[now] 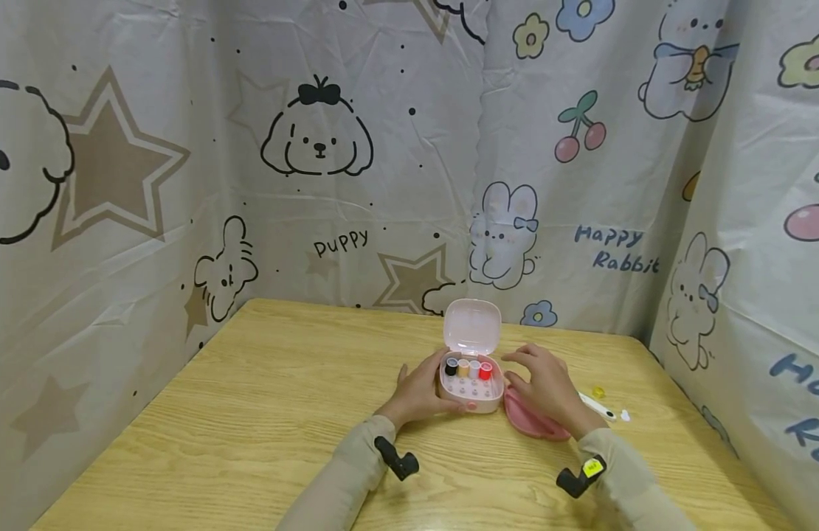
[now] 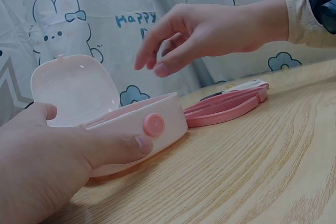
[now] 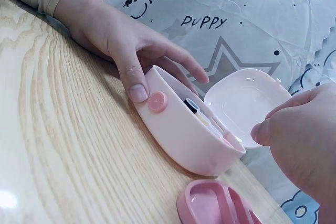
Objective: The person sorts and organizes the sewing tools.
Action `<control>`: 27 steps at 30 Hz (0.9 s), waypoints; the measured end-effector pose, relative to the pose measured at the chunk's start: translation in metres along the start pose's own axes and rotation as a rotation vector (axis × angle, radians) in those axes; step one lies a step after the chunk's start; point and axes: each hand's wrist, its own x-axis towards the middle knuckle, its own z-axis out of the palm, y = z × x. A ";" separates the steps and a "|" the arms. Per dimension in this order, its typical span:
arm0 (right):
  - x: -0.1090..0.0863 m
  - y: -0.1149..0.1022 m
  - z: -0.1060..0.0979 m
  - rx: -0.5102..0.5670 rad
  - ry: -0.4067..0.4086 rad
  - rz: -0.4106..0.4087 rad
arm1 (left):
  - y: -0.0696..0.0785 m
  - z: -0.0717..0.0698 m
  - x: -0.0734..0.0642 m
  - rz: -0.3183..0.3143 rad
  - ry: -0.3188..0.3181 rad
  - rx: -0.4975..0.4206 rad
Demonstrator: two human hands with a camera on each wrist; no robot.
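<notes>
An open pale pink sewing box [image 1: 471, 402] stands on the table with its lid [image 1: 472, 326] raised. Inside is a row of several thread spools [image 1: 464, 368], black, yellowish, white and red, behind rows of small pegs. My left hand [image 1: 419, 392] grips the box's left side, its thumb along the front beside the round pink button [image 2: 154, 125]. Off the box's right side, my right hand [image 1: 542, 380] hovers with bent fingers, nothing visible between them. Partly beneath that hand lies a darker pink compartment tray [image 1: 525, 419], touching or close beside the box.
To the right of the tray lie a slim white tool [image 1: 597, 405] with a dark end, a small yellow piece [image 1: 598, 391] and a small white piece [image 1: 625, 415]. Printed curtains [image 1: 343, 206] hang behind the wooden table [image 1: 283, 398] and along its sides.
</notes>
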 end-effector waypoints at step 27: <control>-0.055 0.030 0.012 -0.006 -0.017 0.119 | -0.003 0.002 0.000 0.003 0.002 -0.019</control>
